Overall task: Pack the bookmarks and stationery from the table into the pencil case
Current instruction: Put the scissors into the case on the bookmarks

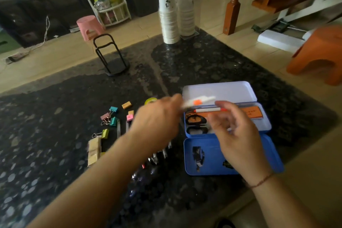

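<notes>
Entry, as I read it from the head view.

Pencil case (226, 114): blue tin, hinged lid (218, 91) thrown back, a second blue tray (212, 155) lying just in front of it. It sits on the dark stone table (203, 61), right of centre. Already inside: black-handled scissors (196, 124), a white-and-orange pen (209, 110), an orange card (253, 112) along the far side.

Left hand (157, 122): reaching across toward the case, fingertips pinching one end of a white, orange-marked item (199, 101) above the case's rear edge. It is motion-blurred; I take it for a pen or marker, but cannot be sure.

Right hand (235, 131): hovering over the case, fingers loosely curled, holding nothing that I can see.

Still on the table, left of the case: coloured binder clips (109, 118), small erasers or note blocks (126, 105), a roll of tape (150, 100), a pale wooden-looking block (94, 151), and pens (155, 157) lying partly under the left forearm.

Handling, my judgement: the held item looks light and rigid, so a fingertip pinch should suffice; laid lengthwise beside the pen, it should fit. The clips are small, hard and smooth, best pinched by the wire loops. The tin is thin and would slide if knocked, so the free hand could steady its rim.
</notes>
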